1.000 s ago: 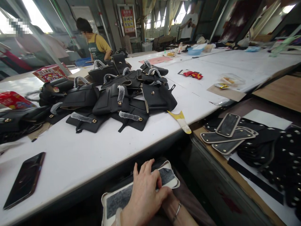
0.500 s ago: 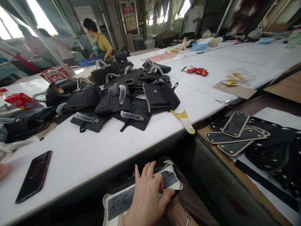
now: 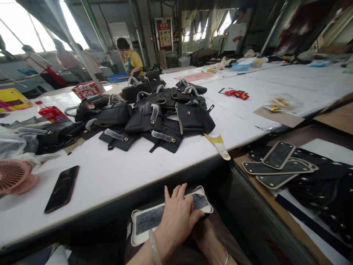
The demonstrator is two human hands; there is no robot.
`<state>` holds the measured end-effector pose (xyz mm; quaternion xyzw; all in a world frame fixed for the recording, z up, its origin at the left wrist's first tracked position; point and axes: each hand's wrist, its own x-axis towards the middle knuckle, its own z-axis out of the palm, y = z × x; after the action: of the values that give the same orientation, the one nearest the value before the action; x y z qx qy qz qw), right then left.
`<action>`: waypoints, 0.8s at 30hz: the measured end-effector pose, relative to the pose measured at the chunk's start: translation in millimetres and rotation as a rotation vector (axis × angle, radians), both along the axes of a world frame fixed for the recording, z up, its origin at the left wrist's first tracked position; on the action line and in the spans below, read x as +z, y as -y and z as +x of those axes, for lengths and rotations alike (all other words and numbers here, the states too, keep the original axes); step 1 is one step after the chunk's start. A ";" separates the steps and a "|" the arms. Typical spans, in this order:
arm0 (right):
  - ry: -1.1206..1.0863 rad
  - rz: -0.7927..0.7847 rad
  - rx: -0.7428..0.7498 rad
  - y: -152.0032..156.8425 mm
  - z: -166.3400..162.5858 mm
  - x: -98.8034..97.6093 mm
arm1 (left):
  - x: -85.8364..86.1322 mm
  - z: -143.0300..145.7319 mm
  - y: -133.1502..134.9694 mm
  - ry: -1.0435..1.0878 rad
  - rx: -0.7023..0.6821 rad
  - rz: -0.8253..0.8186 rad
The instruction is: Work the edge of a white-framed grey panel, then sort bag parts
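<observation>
Workshop floor, long white table (image 3: 116, 176) running toward bright windows. Heap of black handbags (image 3: 154, 114) at mid-table, handles wrapped in film, likely against scuffing. Phone (image 3: 62, 188) lies near the table edge, pink fan (image 3: 12, 176) beside it. Below the edge, on the lap, left hand (image 3: 176, 217) rests flat, fingers spread, pressing down a white-rimmed grey panel (image 3: 154, 219). Right hand (image 3: 205, 235) sits underneath the panel, apparently bracing it; its grip cannot be told.

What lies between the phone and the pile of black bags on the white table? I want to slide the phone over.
In the head view, only bare white tabletop separates the phone from the black bags.
</observation>
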<state>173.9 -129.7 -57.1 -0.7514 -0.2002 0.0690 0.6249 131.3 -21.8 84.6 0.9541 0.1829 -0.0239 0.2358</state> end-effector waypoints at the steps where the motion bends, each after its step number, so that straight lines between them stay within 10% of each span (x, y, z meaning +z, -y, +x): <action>1: -0.044 0.006 -0.020 9.4 1.6 -4.2 | 0.8 -1.9 1.0 0.012 0.000 0.008; 5: -0.081 -0.065 -0.064 64.4 0.1 1.0 | -0.1 -14.9 3.5 0.096 0.021 0.054; 8: 0.334 -0.196 0.023 86.8 -4.3 20.0 | -2.3 -28.3 3.8 0.136 0.040 0.073; 14: 1.046 -0.367 0.163 63.2 -10.6 45.9 | -3.5 -55.6 7.1 0.262 0.097 0.075; 24: 1.227 -0.444 0.178 41.1 -23.7 47.3 | -31.5 -76.8 16.9 0.568 0.322 0.084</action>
<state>150.1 -170.8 -9.8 -0.7460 -0.5624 -0.2810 0.2195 54.5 -38.6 53.0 0.8904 0.2595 0.2882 0.2383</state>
